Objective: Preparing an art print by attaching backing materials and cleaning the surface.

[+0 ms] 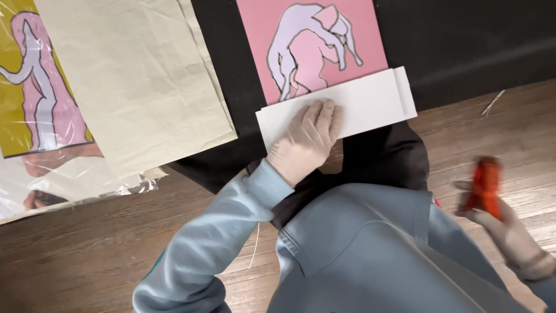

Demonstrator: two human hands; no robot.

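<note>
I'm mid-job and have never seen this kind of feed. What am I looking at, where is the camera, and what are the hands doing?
There is no machine here. The single picture comes from a camera worn on a person's head, looking down past their light blue sleeves at a wooden floor with a black sheet spread over part of it.

Both hands wear pale gloves. The left hand lies flat, palm down, on a stack of white boards that covers the lower edge of a pink artwork showing a lilac figure. The right hand is raised off to the side, its fingers wrapped around an orange tool; it is too blurred to tell what kind.

To the left lie cream paper sheets and a second artwork, yellow and pink, under clear plastic.
</note>
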